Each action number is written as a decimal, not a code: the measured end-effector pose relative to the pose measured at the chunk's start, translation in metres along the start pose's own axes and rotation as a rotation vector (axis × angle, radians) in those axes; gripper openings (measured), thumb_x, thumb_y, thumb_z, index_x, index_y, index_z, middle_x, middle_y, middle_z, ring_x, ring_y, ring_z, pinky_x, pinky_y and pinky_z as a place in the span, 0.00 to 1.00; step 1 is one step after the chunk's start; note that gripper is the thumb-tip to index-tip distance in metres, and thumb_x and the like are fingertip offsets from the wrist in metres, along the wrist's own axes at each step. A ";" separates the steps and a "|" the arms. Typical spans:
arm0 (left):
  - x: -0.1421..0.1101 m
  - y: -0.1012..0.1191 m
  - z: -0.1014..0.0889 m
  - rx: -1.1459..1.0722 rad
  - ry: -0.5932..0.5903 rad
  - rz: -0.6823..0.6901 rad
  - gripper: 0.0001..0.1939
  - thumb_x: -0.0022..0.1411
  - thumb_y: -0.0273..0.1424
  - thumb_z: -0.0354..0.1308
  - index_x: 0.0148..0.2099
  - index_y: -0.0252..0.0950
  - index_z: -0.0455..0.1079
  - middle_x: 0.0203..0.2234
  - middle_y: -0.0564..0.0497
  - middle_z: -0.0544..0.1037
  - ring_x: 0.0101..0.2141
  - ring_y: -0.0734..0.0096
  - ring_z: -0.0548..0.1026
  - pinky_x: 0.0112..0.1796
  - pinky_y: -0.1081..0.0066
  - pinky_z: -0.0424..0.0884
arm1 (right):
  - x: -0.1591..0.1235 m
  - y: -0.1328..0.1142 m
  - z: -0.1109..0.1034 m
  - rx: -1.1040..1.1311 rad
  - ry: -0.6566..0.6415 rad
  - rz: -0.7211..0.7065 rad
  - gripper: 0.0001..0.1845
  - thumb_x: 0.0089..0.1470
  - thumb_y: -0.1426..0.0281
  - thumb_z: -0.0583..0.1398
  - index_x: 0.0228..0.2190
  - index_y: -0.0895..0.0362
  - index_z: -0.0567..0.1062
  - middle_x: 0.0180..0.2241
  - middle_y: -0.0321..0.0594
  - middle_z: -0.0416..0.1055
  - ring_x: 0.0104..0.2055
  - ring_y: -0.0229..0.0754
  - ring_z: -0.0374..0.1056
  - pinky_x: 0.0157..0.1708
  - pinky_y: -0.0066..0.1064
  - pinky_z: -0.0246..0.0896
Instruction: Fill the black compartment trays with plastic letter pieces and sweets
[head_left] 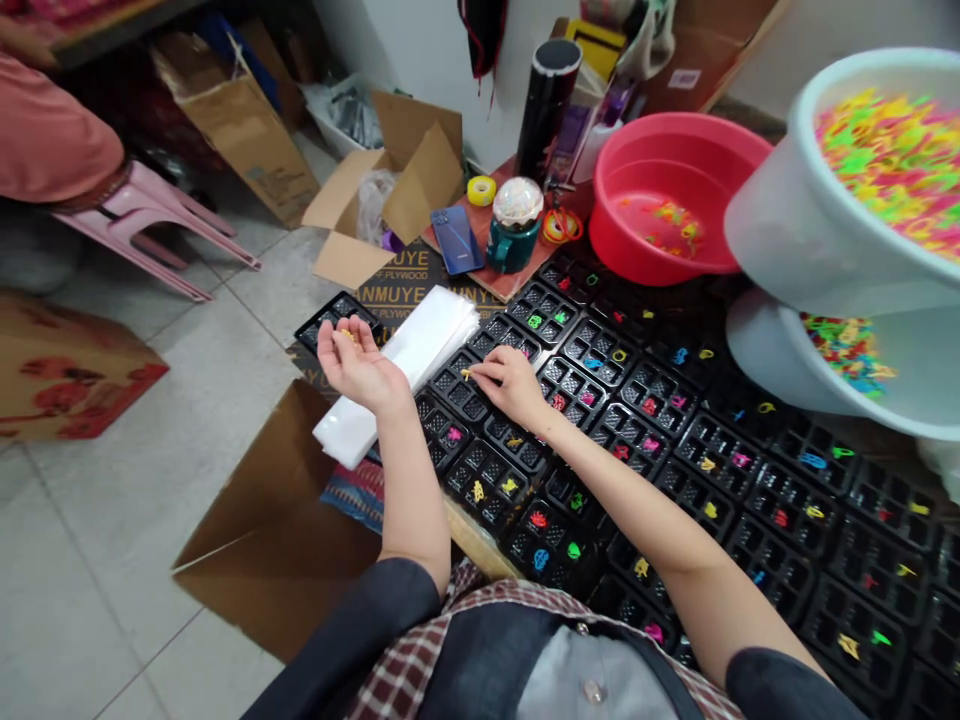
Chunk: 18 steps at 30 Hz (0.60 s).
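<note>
Palm up and fingers curled, my left hand (361, 368) cups some small yellow pieces (346, 334) in front of a stack of clear plastic bags (431, 335). My right hand (514, 388) pinches a small yellow piece (466, 374) between thumb and fingertips, just over a black compartment tray (459, 388). Rows of such black trays cover the table, many with small coloured pieces in some compartments, such as a red piece (539, 520) and a blue piece (541, 559). The shapes of the pieces are too small to name.
A red basin (622, 220) and two stacked pale tubs (772, 215) with colourful pieces stand at the right. A phone (457, 240), a lidded mug (504, 245) and a dark flask (546, 110) sit at the back. An open carton (262, 540) is below left; a seated person (52, 135) is beyond.
</note>
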<state>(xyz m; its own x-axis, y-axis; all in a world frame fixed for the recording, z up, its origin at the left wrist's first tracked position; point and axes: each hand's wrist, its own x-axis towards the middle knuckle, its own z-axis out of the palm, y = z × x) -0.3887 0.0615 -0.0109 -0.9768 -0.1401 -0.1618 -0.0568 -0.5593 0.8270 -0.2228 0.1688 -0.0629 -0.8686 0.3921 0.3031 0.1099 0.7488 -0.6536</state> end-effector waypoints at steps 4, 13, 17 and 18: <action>0.001 -0.006 0.003 0.003 0.049 -0.137 0.13 0.68 0.26 0.52 0.53 0.39 0.69 0.43 0.49 0.77 0.46 0.75 0.78 0.44 0.78 0.75 | -0.001 -0.016 0.012 -0.148 -0.206 -0.104 0.11 0.62 0.70 0.58 0.32 0.54 0.81 0.32 0.43 0.69 0.37 0.44 0.62 0.38 0.37 0.54; -0.020 -0.013 0.021 -0.077 -0.169 -0.605 0.18 0.66 0.24 0.47 0.55 0.30 0.69 0.46 0.38 0.78 0.50 0.65 0.77 0.46 0.70 0.76 | -0.071 -0.022 -0.073 -0.263 0.152 -0.035 0.14 0.64 0.63 0.55 0.43 0.52 0.79 0.32 0.44 0.71 0.34 0.45 0.66 0.35 0.37 0.63; -0.031 -0.003 0.000 0.083 -0.326 -0.606 0.17 0.60 0.16 0.52 0.50 0.30 0.71 0.47 0.40 0.78 0.51 0.66 0.76 0.50 0.71 0.74 | -0.201 -0.017 -0.134 -0.439 0.295 0.240 0.16 0.63 0.57 0.54 0.37 0.50 0.80 0.29 0.43 0.72 0.31 0.44 0.69 0.33 0.37 0.65; -0.034 0.000 -0.011 0.148 -0.381 -0.567 0.14 0.60 0.17 0.54 0.46 0.31 0.72 0.45 0.40 0.78 0.51 0.65 0.77 0.52 0.70 0.73 | -0.245 -0.019 -0.147 -0.492 0.317 0.333 0.18 0.62 0.55 0.55 0.36 0.52 0.80 0.29 0.42 0.72 0.30 0.44 0.69 0.32 0.37 0.65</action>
<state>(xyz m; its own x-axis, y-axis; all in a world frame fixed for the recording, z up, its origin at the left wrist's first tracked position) -0.3528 0.0575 -0.0115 -0.7911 0.4522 -0.4120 -0.5800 -0.3404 0.7401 0.0589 0.1368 -0.0228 -0.5744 0.7262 0.3779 0.6203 0.6873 -0.3780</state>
